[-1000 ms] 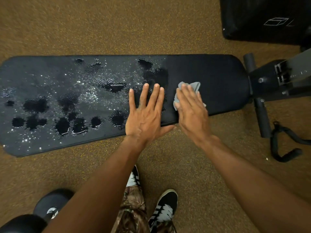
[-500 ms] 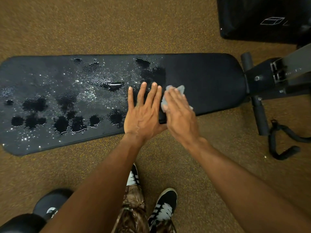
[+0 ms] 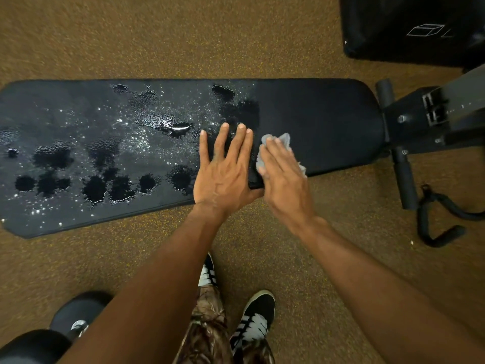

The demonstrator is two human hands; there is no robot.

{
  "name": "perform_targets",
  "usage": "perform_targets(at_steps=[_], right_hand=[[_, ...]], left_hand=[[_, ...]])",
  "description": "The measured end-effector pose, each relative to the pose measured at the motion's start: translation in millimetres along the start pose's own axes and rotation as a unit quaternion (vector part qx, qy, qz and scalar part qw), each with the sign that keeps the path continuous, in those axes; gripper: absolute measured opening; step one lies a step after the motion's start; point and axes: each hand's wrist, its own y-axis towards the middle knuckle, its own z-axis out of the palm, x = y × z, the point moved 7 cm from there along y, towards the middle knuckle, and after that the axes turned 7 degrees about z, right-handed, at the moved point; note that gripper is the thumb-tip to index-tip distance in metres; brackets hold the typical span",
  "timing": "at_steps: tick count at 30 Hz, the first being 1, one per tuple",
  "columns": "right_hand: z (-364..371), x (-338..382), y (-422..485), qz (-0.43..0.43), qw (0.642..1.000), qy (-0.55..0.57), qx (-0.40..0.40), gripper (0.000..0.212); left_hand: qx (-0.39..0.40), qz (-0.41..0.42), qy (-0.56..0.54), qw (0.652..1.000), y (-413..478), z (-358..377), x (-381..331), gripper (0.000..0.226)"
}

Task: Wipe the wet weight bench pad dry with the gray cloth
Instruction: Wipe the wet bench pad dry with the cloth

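Pressing flat on the bench pad [image 3: 328, 122], the left hand [image 3: 223, 177] has its fingers straight and slightly spread, with its heel at the pad's 6 o'clock edge. Just beside it at 3 o'clock, the right hand [image 3: 284, 179] lays nearly straight fingers over the bunched gray cloth [image 3: 283, 140], pinning it to the pad. Cloth shows past the fingertips at 12 o'clock. Puddles [image 3: 52, 156] and droplets cover the pad from 9 to 11 o'clock of the left hand. At 3 o'clock of the cloth the pad looks dry up to its rounded end by the bench frame [image 3: 409, 119]
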Motion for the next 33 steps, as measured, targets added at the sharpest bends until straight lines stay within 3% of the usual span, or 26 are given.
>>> perform_targets(at_steps=[6,11,13,16,21,22,27,33], right_hand=[[-9,-12,-38,-0.122,0.99,-0.041,0.062,0.05],[-25,-29,-11,0.009,1.0,-0.011,-0.005,0.04],[-16,-15,3,0.023,1.0,0.002,-0.017,0.039],[4,7,-4,0.006,1.0,-0.004,0.003,0.042],[-2,-6,-49,-0.102,0.992,-0.045,0.054,0.054],[-6,-15,-48,-0.09,0.993,-0.049,0.055,0.059],[-10,-9,-1,0.033,0.999,-0.001,0.002,0.043],[10,24,-9,-0.033,0.999,-0.003,0.016,0.041]], left_hand=[[0.01,0.002,-0.008,1.0,0,0,1,0.12],[0.002,0.012,-0.019,1.0,-7,-4,5,0.129],[-0.005,-0.001,-0.019,1.0,-15,-9,13,0.127],[0.005,-0.017,-0.016,1.0,-23,-9,24,0.121],[0.021,-0.016,-0.014,1.0,-23,-9,29,0.121],[0.022,-0.017,-0.012,1.0,-23,-9,29,0.121],[0.008,-0.018,-0.012,1.0,-23,-9,28,0.121],[-0.004,-0.015,-0.024,1.0,-24,-9,31,0.114]])
